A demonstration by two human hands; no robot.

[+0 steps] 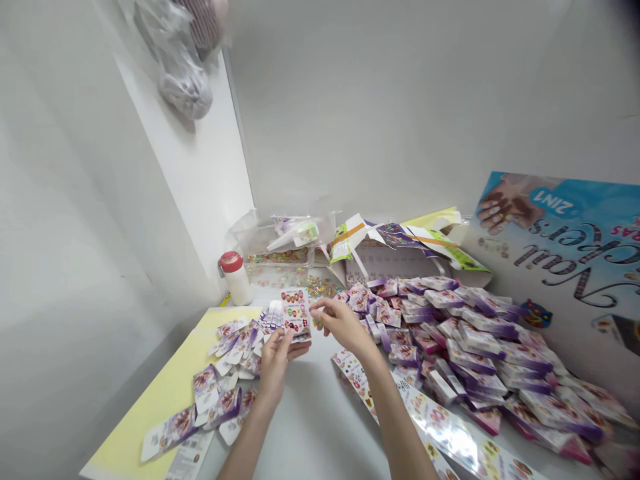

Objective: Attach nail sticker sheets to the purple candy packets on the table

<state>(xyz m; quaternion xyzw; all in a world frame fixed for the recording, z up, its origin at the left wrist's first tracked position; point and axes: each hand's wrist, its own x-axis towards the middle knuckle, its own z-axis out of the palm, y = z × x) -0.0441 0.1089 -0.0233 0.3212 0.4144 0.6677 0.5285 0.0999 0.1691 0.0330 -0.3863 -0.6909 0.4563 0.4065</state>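
In the head view my left hand (280,355) grips a white sticker card (296,312) printed with small colourful pictures, thumb on its face. What lies behind the card is hidden. Just right of it, my right hand (340,322) has its fingertips pinched together, with a small colourful bit (317,321) at them, too small to name. Flat purple and white boxes (245,340) lie in a loose heap to the left of my left hand. Under my right forearm run long glossy sticker strips (430,413).
A big pile of small filled boxes (465,333) covers the right side, before a large "Nail Stickers" display box (555,260). An open carton (395,257), a clear plastic bag (280,233) and scattered colourful bits (323,287) lie behind. A red-lidded bottle (236,280) stands back left.
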